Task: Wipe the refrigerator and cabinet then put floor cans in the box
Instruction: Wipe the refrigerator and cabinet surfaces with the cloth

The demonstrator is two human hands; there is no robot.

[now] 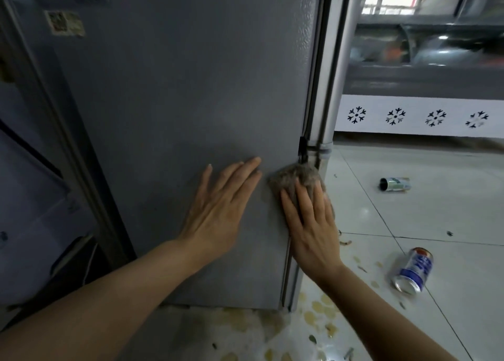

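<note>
2 hands on the refrigerator (177,88) — right hand (311,229) pressing cloth (294,176), left hand (218,210) flat.

Refrigerator (177,88): tall grey unit, plain side panel facing near, standing upright on the floor. Cloth (296,178): grey-brown, bunched, pressed against the panel's lower right edge. Blue-and-white can (413,270): lay on its side on the floor, near right. Green-and-white can (395,184): lay on its side, farther right.
</note>
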